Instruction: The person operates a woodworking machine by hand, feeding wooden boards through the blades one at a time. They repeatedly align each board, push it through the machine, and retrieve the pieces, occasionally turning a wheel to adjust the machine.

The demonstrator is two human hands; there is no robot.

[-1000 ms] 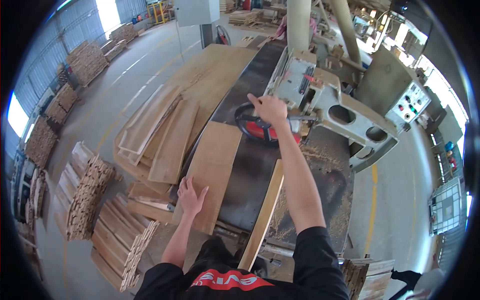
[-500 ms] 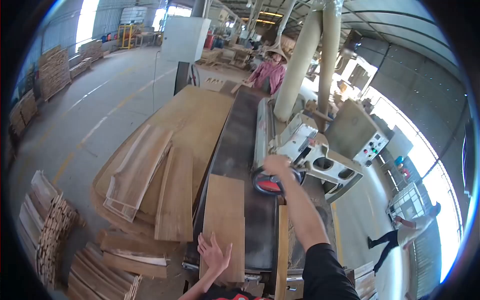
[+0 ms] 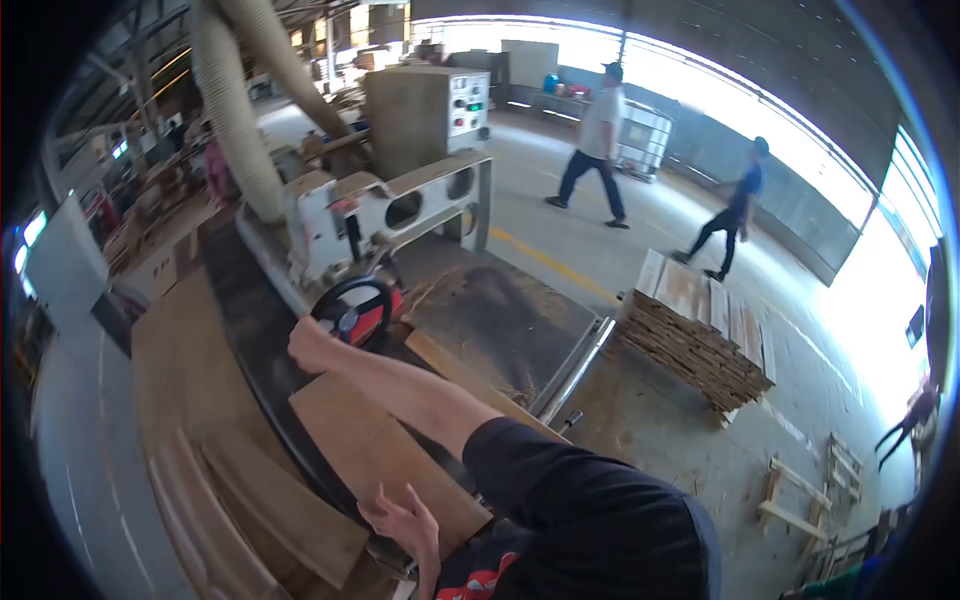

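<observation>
My right hand (image 3: 311, 346) is closed at the left edge of a black handwheel (image 3: 384, 291) with a red part behind it, on a wide belt-fed woodworking machine (image 3: 318, 232). The fingers are partly hidden, but they appear wrapped round the rim or its handle. My left hand (image 3: 405, 522) is open, fingers spread, over the near end of a flat wooden board (image 3: 355, 425). That board lies on the dark conveyor belt (image 3: 243, 310). Whether the left fingertips press on the wood is hard to see.
Curved wooden panels (image 3: 205, 510) lie on a tan sheet (image 3: 175, 350) at left. A stack of boards (image 3: 690, 335) stands on the floor at right, near wooden frames (image 3: 800, 500). Two people walk beyond the machine. A control box (image 3: 425, 115) and thick hoses (image 3: 235, 115) rise behind it.
My view has swung right and tilted, bringing the board stack and a second walking person into sight. My right hand has gone from the handwheel's top to its left side.
</observation>
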